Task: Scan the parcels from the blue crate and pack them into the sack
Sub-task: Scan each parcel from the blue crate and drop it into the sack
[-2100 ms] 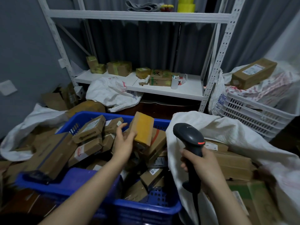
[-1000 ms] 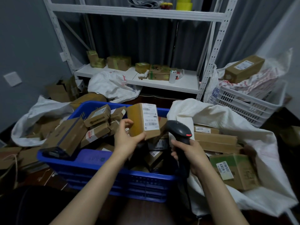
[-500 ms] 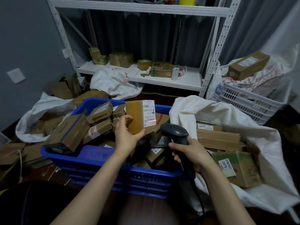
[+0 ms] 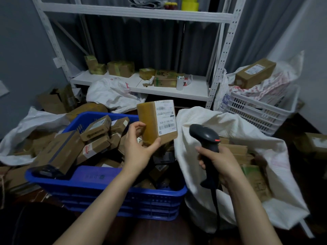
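Observation:
My left hand (image 4: 137, 149) grips a brown taped parcel (image 4: 156, 122) upright above the blue crate (image 4: 99, 177), with its white barcode label turned toward me. My right hand (image 4: 218, 162) holds a black handheld barcode scanner (image 4: 205, 138) just right of the parcel, its head aimed at the label; no red line shows on the label. The crate is piled with several small cardboard parcels. To the right lies the open white sack (image 4: 221, 122) with several boxes inside.
A white metal shelf (image 4: 141, 87) with small boxes stands behind the crate. A white plastic crate (image 4: 256, 112) with a long carton sits at the back right. Another white sack (image 4: 30, 124) and loose cartons lie on the left floor.
My left hand lifted the parcel out of the crate and turned its label toward the scanner. The red scan line seen on the label half a second ago is gone.

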